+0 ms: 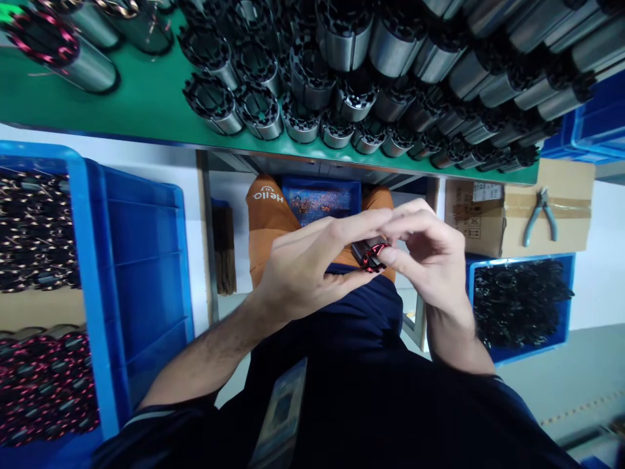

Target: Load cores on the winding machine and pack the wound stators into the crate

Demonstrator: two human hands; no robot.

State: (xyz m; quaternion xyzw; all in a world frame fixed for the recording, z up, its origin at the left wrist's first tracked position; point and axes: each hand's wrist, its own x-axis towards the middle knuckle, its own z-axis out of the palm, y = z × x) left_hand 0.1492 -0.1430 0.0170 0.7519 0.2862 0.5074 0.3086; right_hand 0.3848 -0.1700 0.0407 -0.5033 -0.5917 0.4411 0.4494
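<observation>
Holding a small coil [370, 254] over your lap, you pinched it between both hands. Your left hand [305, 273] gripped it from the left, fingers [356, 225] closed across its top. Your right hand [430, 254] clenched on its right end. The green surface [146, 98] above carried rows of stators [342, 71]. Pliers [541, 215] lay on a box [517, 208], with a blue bin [520, 306] just below it.
</observation>
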